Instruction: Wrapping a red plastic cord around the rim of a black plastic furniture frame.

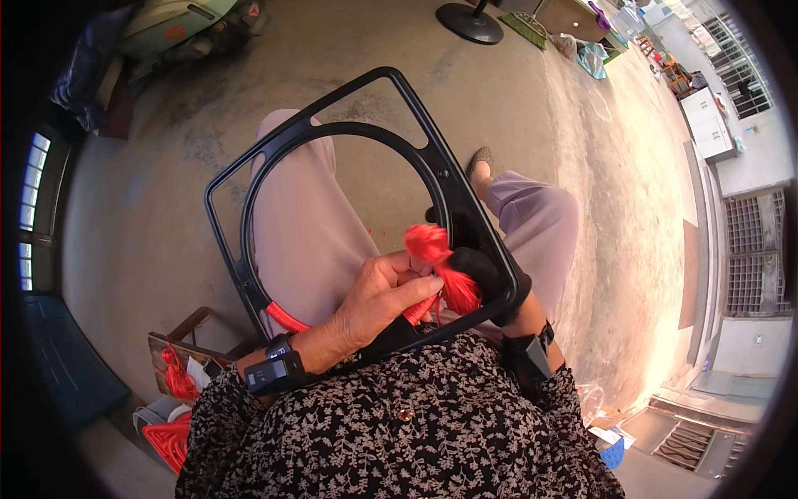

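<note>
A black frame (413, 111) with a round ring (262, 179) inside it lies tilted over my lap. Red cord is wound tightly round part of the ring at the lower left (287, 318), and more winding shows beside my left fingers. My left hand (378, 295) is closed, thumb and fingers pinching red cord at the ring's near side. Close against it, my right hand (475, 268), in a black glove, is closed at a loose red cord bundle (460, 291), which fans out at both ends. The frame's right side partly covers this hand, and its fingertips are hidden.
At lower left a small wooden stool (162, 359) carries more red cord (176, 378); a red basket-like thing (169, 441) stands below. A round black stand base (470, 23) and a green broom (525, 29) are on the far floor. A parked scooter (179, 33) is at far left.
</note>
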`<state>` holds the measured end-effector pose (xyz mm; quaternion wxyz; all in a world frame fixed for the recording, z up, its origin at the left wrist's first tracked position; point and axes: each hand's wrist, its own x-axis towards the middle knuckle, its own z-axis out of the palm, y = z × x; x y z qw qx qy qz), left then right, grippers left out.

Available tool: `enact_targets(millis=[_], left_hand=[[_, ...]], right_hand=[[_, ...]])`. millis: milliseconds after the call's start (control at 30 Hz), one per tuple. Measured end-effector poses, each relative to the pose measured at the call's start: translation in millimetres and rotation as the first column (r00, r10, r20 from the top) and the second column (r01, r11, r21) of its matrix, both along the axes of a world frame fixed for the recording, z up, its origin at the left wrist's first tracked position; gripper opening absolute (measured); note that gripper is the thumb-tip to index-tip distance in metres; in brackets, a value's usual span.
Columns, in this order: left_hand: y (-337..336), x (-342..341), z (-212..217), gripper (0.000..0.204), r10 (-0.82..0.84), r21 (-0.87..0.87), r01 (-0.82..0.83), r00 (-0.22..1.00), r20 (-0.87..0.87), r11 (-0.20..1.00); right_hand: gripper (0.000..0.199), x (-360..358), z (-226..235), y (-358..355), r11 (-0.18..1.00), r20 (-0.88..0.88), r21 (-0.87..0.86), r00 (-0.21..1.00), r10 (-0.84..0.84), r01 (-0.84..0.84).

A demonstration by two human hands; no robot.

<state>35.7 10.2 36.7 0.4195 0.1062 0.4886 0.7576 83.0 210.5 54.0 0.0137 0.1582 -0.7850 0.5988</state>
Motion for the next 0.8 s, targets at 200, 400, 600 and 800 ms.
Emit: enact_targets(millis=[200, 400, 600, 800], left_hand=[[3, -1, -5, 0.035, 0.025, 0.004, -0.026, 0.990, 0.142, 1.000], [6, 0, -30, 0.041, 0.046, 0.042, -0.061, 0.957, 0.286, 0.997], [1, -6, -15, 0.036, -0.092, 0.088, 0.060, 0.900, 0.426, 0.994], [2, -7, -22, 0.037, -0.136, 0.171, 0.062, 0.878, 0.459, 0.983]], right_hand=[[0.043, 4, 3, -16, 0.998, 0.035, 0.058, 0.999, 0.003, -0.005], [0.038, -23, -21, -32, 0.723, 0.447, -0.631, 0.894, 0.042, 0.282], [0.038, -29, -42, 10, 0.243, 0.526, -0.833, 0.847, 0.073, 0.497], [0.040, 17, -22, 53, 0.250, 0.658, -0.583, 0.629, -0.414, 0.773]])
